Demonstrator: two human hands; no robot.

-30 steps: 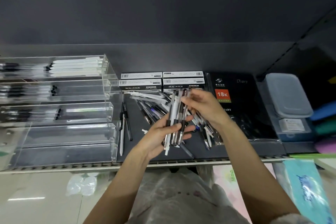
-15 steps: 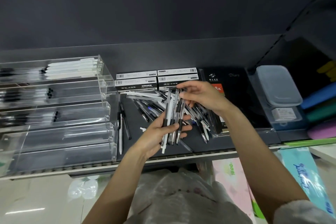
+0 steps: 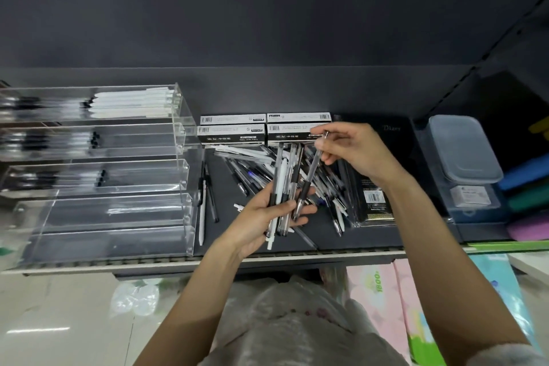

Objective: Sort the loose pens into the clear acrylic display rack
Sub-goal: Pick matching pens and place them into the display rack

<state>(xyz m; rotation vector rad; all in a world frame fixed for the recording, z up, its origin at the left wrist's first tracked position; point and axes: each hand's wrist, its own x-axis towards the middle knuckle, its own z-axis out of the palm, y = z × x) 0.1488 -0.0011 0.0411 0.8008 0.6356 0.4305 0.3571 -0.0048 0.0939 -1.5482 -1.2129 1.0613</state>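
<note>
Pen boxes (image 3: 264,129) sit beside a dark diary (image 3: 395,140) and lidded tub (image 3: 463,148)

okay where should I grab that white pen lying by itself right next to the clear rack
Pinch the white pen mid-barrel from above. It lies flat on the shelf, lengthwise front to back, close beside the acrylic rack, so come straight down; a black pen lies just right of it.

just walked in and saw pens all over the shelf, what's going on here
A person is sorting pens at a shelf. The left hand grips a bundle of pens, while the right hand pinches one clear pen by its upper end and lays it against that bundle. A loose pile of pens lies behind the hands. The clear acrylic rack to the left has pens in its upper tiers; the lower tiers look empty.
</note>
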